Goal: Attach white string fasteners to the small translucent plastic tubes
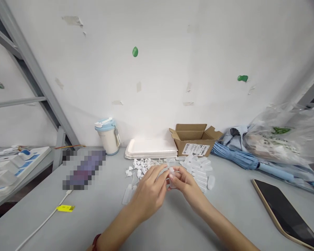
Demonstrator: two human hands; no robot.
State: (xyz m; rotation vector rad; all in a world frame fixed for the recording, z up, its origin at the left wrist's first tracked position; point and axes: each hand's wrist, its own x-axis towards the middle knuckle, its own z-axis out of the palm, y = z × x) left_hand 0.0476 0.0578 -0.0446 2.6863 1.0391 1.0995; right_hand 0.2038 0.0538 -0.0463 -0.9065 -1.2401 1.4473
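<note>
A small translucent plastic bottle (172, 183) with a white top stands upright between my hands, just above the grey table. My right hand (184, 181) pinches it between thumb and fingers from the right. From the left, my left hand (153, 186) has its fingers closed at the bottle's upper side, the fingertips partly hidden. Several white caps (139, 173) lie loose beyond my left hand. A pile of clear plastic bottles (200, 177) lies beyond my right hand. Partly covered by my left hand is another flat clear bottle (127, 194).
Behind the pieces are a stack of white envelopes (151, 148) and an open cardboard box (195, 144). A tumbler (108, 139) stands back left. On the right lie a blue umbrella (235, 157), a plastic bag (285, 132) and a phone (285, 209). A white cable (44, 223) crosses the left.
</note>
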